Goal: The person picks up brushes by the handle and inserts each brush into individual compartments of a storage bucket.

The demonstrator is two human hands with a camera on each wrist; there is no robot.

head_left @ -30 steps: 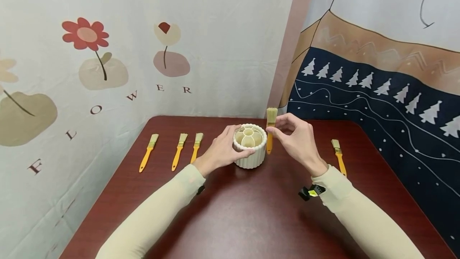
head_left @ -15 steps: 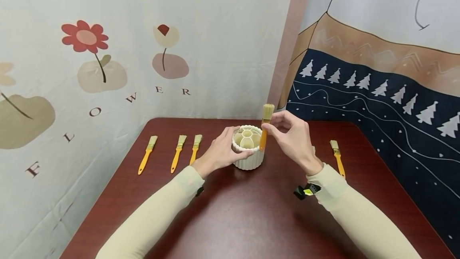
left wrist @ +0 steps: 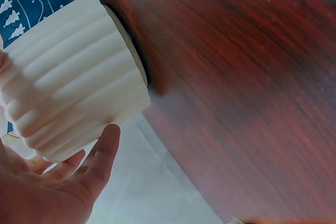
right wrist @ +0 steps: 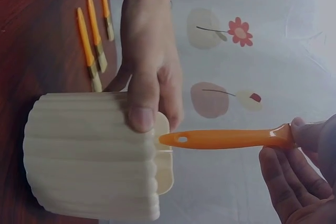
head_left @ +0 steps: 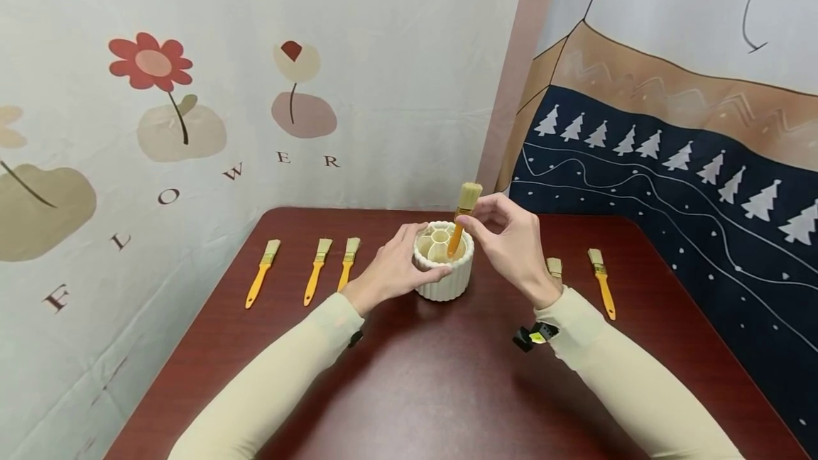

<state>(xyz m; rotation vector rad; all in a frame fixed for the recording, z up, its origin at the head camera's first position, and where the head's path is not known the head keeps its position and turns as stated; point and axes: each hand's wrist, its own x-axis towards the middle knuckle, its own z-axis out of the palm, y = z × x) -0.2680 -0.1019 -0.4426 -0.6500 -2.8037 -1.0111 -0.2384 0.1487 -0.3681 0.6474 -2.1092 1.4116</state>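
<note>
Over the table [head_left: 409, 382], right hand [head_left: 513, 241] pinches brush [head_left: 467, 201], left hand [head_left: 395, 261] grips pot [head_left: 447, 285].

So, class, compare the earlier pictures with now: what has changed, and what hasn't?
The right hand moved left with its pinched brush, from beside the white pot to over its opening, handle end down and now tilted. A brush head came into view behind the right wrist. The left hand still holds the pot; the three left-side brushes stayed put.
</note>
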